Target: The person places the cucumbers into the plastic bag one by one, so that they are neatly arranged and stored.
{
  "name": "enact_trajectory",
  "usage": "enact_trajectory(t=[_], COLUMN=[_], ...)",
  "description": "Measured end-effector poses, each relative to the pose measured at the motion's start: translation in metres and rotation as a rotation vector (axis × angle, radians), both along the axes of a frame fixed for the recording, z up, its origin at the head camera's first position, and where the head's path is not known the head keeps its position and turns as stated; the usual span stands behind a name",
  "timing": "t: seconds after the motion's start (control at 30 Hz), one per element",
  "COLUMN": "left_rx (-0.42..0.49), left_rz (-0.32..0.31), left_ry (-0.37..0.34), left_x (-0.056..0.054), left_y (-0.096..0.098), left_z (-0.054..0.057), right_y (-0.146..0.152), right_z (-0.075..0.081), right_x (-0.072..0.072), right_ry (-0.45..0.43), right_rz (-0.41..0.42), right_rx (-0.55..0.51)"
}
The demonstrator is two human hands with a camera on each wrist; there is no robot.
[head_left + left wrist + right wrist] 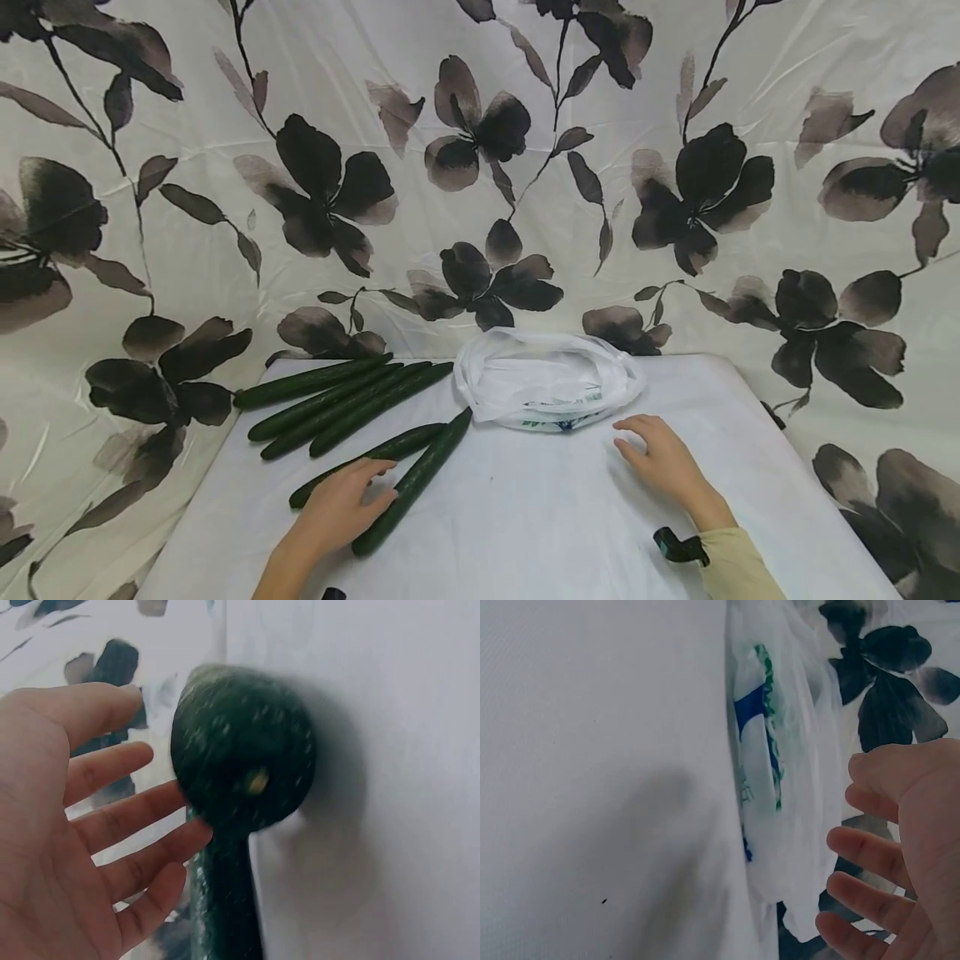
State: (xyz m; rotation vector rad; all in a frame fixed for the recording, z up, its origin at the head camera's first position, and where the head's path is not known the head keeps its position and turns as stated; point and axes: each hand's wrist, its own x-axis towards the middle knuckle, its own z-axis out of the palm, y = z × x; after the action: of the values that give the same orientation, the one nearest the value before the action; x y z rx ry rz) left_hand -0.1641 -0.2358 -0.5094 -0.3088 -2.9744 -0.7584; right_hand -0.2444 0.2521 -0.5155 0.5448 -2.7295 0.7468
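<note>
Backdrop cloth (592,100), pale w/ dark flower print, rises behind and at both sides of the table (570,517), which has a white top; plastic bag (547,383), thin and white, lies at the table's far edge, approx. mid-width, its upper rim in a loose ring, w/ green and blue print (753,712) on its near side; four cucumbers (347,411) lie roughly parallel at the far L. part of the table, slanting toward the bag; nearer the person, a fifth cucumber (408,440) lies partly hidden by the L. hand, and a sixth cucumber (414,480) slants just beside it, far tip near the bag.

L. hand (341,504): fingers spread and slightly bent, over the fifth cucumber and btwn it and the sixth; thumb apart from fingers; contact w/ either cannot be told; R. hand (667,462): fingers loosely bent, set apart, near the bag's R. side, a gap showing btwn; pale sleeve (738,567) covers the R. forearm; black device (678,546) sits at the R. wrist; dark speck (604,901) marks the tabletop, R. wrist view.
</note>
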Motion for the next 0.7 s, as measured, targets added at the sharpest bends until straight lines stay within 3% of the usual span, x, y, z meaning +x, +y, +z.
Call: enact_trajectory(t=[0.27, 0.43, 0.5, 0.7], left_rx=[0.07, 0.078, 0.086, 0.105], left_rz=[-0.044, -0.065, -0.08, -0.101], left_ry=[-0.08, -0.069, -0.06, -0.118], left_x=[-0.016, -0.024, -0.024, -0.013], left_y=[0.005, 0.006, 0.009, 0.015], left_z=[0.003, 0.0, -0.003, -0.016], right_y=[-0.004, -0.006, -0.006, -0.006], right_z=[0.006, 0.008, 0.008, -0.001], right_x=[-0.012, -0.023, -0.029, -0.042], right_ry=[0.062, 0.064, 0.06, 0.054], right_rz=[-0.017, -0.013, -0.019, -0.047], right_rx=[0.022, -0.002, -0.015, -0.014])
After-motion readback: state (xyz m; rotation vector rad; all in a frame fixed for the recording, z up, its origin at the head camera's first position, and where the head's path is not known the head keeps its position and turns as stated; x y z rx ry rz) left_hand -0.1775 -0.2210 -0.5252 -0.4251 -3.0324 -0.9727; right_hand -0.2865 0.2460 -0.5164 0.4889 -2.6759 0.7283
